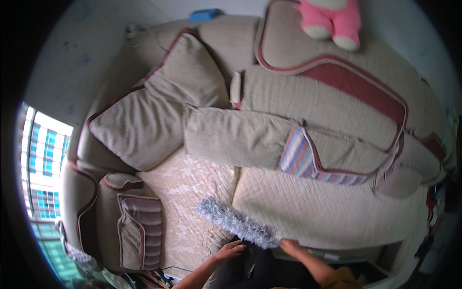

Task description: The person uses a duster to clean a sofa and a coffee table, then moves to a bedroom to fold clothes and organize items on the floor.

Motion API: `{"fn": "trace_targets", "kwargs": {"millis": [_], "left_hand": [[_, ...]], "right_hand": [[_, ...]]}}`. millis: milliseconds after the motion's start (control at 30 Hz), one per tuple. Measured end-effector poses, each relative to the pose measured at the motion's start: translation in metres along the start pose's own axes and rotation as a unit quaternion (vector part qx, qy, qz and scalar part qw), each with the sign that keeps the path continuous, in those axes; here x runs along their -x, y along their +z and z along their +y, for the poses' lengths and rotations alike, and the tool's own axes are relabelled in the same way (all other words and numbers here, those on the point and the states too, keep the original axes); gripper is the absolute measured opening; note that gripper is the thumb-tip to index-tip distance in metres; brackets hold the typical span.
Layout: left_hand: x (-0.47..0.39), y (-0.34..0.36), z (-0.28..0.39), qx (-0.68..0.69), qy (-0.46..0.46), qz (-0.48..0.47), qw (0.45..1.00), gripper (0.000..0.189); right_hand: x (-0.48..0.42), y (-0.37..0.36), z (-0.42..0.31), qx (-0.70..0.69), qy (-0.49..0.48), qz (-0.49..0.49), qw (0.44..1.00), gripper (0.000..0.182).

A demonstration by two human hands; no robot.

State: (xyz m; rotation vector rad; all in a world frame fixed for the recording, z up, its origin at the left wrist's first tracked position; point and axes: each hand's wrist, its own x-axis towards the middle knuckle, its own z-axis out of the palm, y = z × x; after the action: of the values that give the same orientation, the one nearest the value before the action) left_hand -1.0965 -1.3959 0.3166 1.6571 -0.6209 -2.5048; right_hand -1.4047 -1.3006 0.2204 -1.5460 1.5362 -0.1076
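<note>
A fluffy grey duster (236, 222) lies at a slant across the front of the sofa seat, over the join between two quilted seat covers. My right hand (290, 247) is closed around its right end, where a handle would be; the handle itself is hidden. My left hand (232, 249) rests at my dark-trousered knee, just below the duster and apart from it, holding nothing. Under the duster's left part is a cream patterned seat cover (191, 184). To its right spreads a plain cream quilted cover (325, 206).
Beige back cushions (144, 123) lean along the sofa. A long cushion (238, 135) and a striped-trim cushion (346, 148) lie before them. Another striped cushion (140, 231) rests against the left arm. A pink plush toy (330, 21) and blue box (204, 14) sit on top.
</note>
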Motion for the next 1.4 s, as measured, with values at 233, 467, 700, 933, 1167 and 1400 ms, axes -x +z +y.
{"fn": "trace_targets", "kwargs": {"millis": [233,467,700,933,1167,1400], "left_hand": [[0.112,0.019,0.045,0.384,0.115,-0.038,0.915,0.052],[0.255,-0.092,-0.002,0.542,0.476,0.025,0.692,0.027],[0.455,-0.150,-0.113,0.570,0.553,0.099,0.600,0.046],[0.467,-0.106,-0.171,0.595,0.576,0.235,0.509,0.022],[0.479,0.001,-0.305,0.415,0.339,0.592,0.602,0.046],[0.452,0.145,-0.440,0.411,0.074,0.801,0.429,0.030]], "right_hand": [[0.037,-0.055,-0.220,-0.060,-0.227,-0.003,0.972,0.024],[0.076,-0.074,-0.317,0.024,-0.298,-0.124,0.946,0.031],[0.099,-0.065,-0.295,0.125,-0.281,-0.075,0.949,0.017],[0.064,-0.023,-0.373,0.172,-0.371,-0.182,0.894,0.029],[0.001,0.001,-0.384,0.130,-0.340,-0.255,0.896,0.035],[-0.015,0.062,-0.433,0.152,-0.412,-0.252,0.862,0.030]]}}
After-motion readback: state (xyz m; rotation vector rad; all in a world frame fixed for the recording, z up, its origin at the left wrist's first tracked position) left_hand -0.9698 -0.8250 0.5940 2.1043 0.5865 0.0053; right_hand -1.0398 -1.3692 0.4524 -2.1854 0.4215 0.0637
